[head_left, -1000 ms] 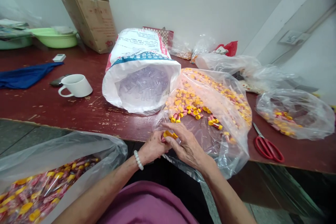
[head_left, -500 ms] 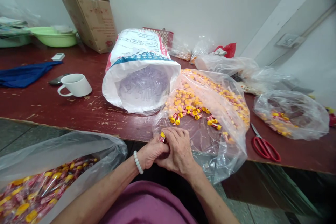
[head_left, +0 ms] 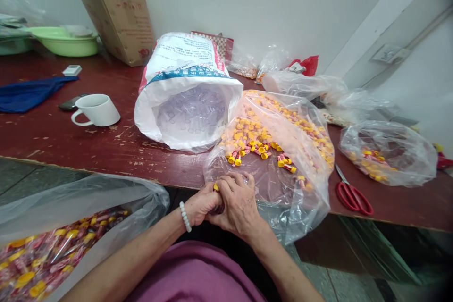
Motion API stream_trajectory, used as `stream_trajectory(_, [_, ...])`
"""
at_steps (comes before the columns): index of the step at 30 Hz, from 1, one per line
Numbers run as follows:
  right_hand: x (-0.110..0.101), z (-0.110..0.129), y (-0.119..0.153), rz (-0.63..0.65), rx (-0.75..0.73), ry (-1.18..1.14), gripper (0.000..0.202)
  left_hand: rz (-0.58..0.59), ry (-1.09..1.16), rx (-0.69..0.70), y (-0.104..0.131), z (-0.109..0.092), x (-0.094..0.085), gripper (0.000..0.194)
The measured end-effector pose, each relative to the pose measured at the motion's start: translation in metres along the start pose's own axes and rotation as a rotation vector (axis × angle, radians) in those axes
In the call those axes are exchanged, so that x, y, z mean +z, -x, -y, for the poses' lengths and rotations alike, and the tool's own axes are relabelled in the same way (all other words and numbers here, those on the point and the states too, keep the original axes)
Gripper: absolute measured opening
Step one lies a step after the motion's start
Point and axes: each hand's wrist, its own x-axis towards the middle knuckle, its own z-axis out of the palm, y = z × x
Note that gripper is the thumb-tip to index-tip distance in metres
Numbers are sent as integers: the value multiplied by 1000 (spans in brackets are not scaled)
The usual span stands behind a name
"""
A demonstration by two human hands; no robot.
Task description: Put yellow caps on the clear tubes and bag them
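Observation:
My left hand (head_left: pixel 203 205), with a bead bracelet at its wrist, is closed on a small yellow-capped piece (head_left: pixel 215 188) at the table's front edge. Pressed against it, my right hand (head_left: pixel 239 203) curls its fingers over the same piece, most of which is hidden. Just beyond my hands, a clear plastic bag (head_left: pixel 276 188) lies open with many small red-and-white pieces with yellow caps (head_left: pixel 262 148) inside. Behind to the left, a white printed sack (head_left: pixel 191 73) lies on its side, its mouth facing me, with clear plastic parts (head_left: pixel 193 111) in it.
Left on the red table (head_left: pixel 141 160) are a white mug (head_left: pixel 99 111), a blue cloth (head_left: pixel 31 94) and a carton (head_left: pixel 123 21). Red-handled scissors (head_left: pixel 354 198) and another bag (head_left: pixel 389 155) lie right. A large bag of capped pieces (head_left: pixel 46 250) is at lower left.
The fingers of my right hand have shifted over the piece, and less of it shows now. The view has turned slightly.

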Motion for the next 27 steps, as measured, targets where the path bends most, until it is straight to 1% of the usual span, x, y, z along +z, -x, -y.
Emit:
stream_trajectory(4, [6,0,1,-5,52,-118,55,95,56,19,0,-5,-2,26])
stream_trajectory(7, [6,0,-2,2,35,-278,65,111,107,29,5,-11,-4,31])
stream_trajectory(10, [1,-3,-4,-3,19,-451,81,125,165,-1,10,-14,-9,28])
stream_trajectory(12, [-3,-6,-2,-15,106,-531,93,145,187,-36,13,-14,-14,25])
stream_trajectory(14, [-5,-10,2,12,215,-584,101,154,188,-72,16,-13,-18,24])
stream_trajectory(15, [-5,-12,5,39,235,-606,102,150,190,-81,17,-12,-20,23])
stream_trajectory(18, [-1,-15,13,94,175,-599,99,141,236,-80,18,-7,-22,22])
stream_trajectory(20, [4,-14,15,60,104,-498,92,135,286,-81,17,-4,-23,22])
stream_trajectory(22, [10,-12,15,-7,30,-382,82,122,324,-84,16,0,-24,21])
stream_trajectory(24, [16,-8,12,-53,-38,-319,77,100,349,-70,19,3,-26,21])
stream_trajectory(25, [19,-5,10,-56,-64,-309,76,88,356,-58,22,4,-28,21])
stream_trajectory(27, [22,3,6,-20,-100,-322,77,54,349,-33,31,4,-34,22])
